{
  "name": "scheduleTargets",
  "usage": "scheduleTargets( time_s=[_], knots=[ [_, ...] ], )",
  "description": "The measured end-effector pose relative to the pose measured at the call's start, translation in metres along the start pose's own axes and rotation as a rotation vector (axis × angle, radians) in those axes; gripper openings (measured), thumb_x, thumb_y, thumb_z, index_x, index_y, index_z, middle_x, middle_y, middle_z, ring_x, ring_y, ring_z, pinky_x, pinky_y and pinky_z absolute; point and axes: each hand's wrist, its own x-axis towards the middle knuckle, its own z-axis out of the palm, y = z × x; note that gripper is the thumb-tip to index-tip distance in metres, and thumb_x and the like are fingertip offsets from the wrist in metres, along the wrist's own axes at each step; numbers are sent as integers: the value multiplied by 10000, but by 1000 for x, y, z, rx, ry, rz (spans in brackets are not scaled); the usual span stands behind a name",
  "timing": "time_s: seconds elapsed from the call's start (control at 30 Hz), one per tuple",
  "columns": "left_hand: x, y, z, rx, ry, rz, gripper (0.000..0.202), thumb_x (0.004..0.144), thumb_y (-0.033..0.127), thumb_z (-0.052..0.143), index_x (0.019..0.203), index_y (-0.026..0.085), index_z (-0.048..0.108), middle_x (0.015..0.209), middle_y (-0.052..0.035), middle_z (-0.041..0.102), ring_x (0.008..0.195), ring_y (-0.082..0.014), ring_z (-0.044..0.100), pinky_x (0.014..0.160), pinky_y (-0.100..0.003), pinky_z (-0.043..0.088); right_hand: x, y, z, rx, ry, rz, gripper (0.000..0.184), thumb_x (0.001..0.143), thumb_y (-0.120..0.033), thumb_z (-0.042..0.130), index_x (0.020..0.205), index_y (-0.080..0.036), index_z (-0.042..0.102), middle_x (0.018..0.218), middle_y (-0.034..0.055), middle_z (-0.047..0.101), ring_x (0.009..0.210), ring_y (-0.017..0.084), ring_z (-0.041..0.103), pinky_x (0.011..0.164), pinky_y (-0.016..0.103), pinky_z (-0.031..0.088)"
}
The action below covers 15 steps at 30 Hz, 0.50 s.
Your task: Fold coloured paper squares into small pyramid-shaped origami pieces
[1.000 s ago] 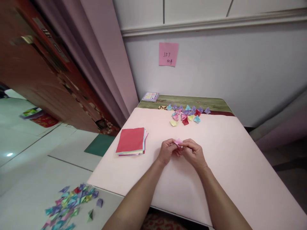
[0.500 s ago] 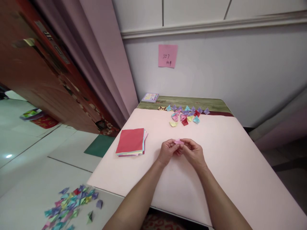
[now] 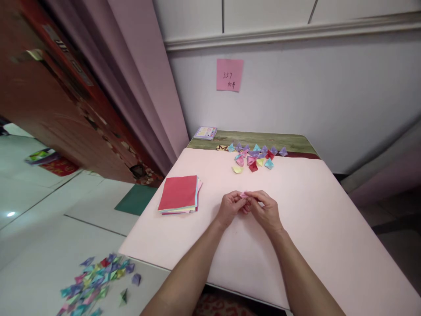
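A small folded piece of pink paper (image 3: 244,195) is pinched between my two hands above the middle of the table. My left hand (image 3: 230,207) closes its thumb and fingers on the left side of it. On the other side my right hand (image 3: 264,210) grips it with thumb and forefinger, covering much of the paper. Beyond my hands lies a group of small folded paper shapes (image 3: 252,158) in purple, pink, blue, yellow and red. To the left rests a stack of square coloured paper (image 3: 179,193), a red sheet on top.
The table (image 3: 315,245) has a pale pink cover. A small stack of printed cards (image 3: 205,133) sits at its far left corner. Many folded paper shapes (image 3: 95,281) lie on the floor at lower left. A pink note (image 3: 229,75) is stuck to the wall.
My right fingers have shifted slightly left over the pink paper, so less of it shows. The view has moved a little; the other things stay put.
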Motion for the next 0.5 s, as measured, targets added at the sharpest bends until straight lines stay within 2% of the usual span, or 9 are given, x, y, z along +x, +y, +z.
scheduleTargets(
  time_s=[0.17,0.4,0.5],
  knots=[
    [1,-3,0,32,50,25,309,755,403,751,837,112,687,599,-28,668,518,-127,619,523,-234,505,0,7,-2,5,-79,23,275,907,-333,611,1151,-262,715,926,58,681,830,183,654,740,312,538],
    [1,-3,4,49,97,38,328,729,424,761,803,133,629,598,-15,659,514,-127,615,501,-234,508,0,9,2,50,-51,191,245,861,-407,653,986,-228,765,929,65,726,778,190,666,634,274,520],
    [1,-3,6,42,149,37,357,716,425,772,846,159,573,589,9,649,504,-131,616,492,-235,506,-1,8,3,32,3,270,254,842,-420,663,926,-204,765,845,57,739,695,178,647,618,269,506]
  ],
)
